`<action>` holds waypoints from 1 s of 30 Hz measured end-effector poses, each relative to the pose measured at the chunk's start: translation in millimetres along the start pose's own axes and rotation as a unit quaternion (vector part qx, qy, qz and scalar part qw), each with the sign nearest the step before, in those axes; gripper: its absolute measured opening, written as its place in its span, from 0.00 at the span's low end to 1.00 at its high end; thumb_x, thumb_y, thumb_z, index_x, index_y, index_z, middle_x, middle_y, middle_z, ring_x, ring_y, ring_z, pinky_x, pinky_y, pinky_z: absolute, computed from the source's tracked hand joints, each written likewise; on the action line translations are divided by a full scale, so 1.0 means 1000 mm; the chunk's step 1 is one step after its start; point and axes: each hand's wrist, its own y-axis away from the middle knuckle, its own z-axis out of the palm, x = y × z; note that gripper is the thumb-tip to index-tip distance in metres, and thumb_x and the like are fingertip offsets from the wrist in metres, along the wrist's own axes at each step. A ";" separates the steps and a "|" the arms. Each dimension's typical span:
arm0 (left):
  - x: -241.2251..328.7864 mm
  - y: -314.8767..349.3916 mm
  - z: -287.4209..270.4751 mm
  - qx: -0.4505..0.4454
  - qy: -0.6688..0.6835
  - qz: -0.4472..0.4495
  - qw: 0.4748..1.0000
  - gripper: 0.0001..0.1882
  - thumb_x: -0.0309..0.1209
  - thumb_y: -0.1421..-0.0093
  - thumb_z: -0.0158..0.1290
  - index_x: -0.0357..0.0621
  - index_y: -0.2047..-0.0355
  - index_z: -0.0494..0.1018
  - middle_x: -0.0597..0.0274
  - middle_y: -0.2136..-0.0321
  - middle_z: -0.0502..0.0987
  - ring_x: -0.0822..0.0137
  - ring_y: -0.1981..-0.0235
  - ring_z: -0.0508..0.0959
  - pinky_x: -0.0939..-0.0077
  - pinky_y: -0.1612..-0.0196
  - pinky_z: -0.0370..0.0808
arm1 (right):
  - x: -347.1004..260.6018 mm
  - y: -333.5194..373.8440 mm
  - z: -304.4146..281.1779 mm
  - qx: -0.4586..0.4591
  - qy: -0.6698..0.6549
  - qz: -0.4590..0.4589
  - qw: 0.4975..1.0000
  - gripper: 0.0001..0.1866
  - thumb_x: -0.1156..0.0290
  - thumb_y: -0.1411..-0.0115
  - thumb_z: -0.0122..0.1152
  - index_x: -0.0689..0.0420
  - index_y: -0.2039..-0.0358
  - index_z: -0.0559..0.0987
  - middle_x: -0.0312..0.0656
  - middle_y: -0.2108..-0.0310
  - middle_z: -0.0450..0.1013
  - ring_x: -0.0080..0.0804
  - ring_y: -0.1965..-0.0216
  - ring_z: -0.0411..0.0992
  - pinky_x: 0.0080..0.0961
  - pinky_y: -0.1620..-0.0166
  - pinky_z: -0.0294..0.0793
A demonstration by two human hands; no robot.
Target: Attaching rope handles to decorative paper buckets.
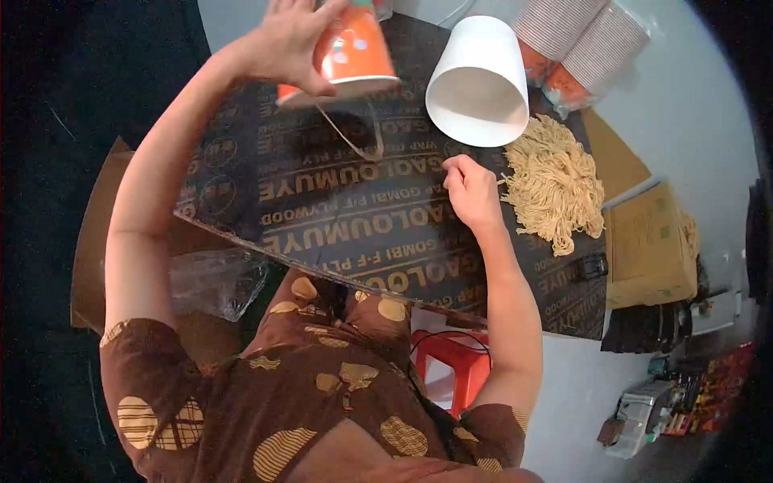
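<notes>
At the far left of the table, my left hand (294, 40) is wrapped round an orange paper bucket (354, 52) with a white rim and pale printed spots. Its rim faces down toward me, and its top runs out of view. A thin beige cord (377, 151) hangs in a loop below that rim. My right hand (472, 193) is closed over the dark board, between a white paper bucket (477, 52) and a heap of beige cords (555, 181). Its curled fingers hide whatever they may hold. The white bucket lies with its opening toward me.
Stacks of nested paper buckets (600, 60) in clear plastic stand at the far right. The dark printed board (354, 217) forms the tabletop. A cardboard box (652, 241) sits off its right edge, a red stool (451, 366) below, and another open carton (97, 241) at the left.
</notes>
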 end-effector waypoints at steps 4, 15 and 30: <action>-0.067 0.003 0.076 0.310 -0.198 0.091 0.925 0.67 0.41 0.75 0.69 0.53 0.33 0.46 0.43 0.42 0.56 0.44 0.41 0.58 0.47 0.35 0.50 | -0.009 -0.001 0.001 0.001 -0.009 0.000 1.000 0.08 0.72 0.41 0.52 0.60 0.67 0.78 0.53 0.71 0.76 0.52 0.67 0.75 0.43 0.63 0.74; -0.034 0.062 0.118 0.197 -0.208 0.007 0.958 0.61 0.43 0.67 0.71 0.50 0.35 0.49 0.48 0.41 0.55 0.51 0.39 0.57 0.42 0.35 0.46 | 0.004 -0.005 -0.013 0.126 -0.015 0.012 0.992 0.08 0.70 0.41 0.55 0.61 0.70 0.78 0.52 0.78 0.74 0.50 0.75 0.74 0.38 0.70 0.72; 0.084 -0.099 0.156 0.381 0.330 0.070 0.861 0.12 0.28 0.46 0.59 0.39 0.66 0.68 0.51 0.70 0.72 0.53 0.70 0.76 0.63 0.67 0.73 | 0.040 -0.012 -0.061 0.273 0.098 0.069 0.954 0.12 0.65 0.41 0.52 0.60 0.74 0.78 0.51 0.80 0.73 0.51 0.77 0.73 0.40 0.71 0.70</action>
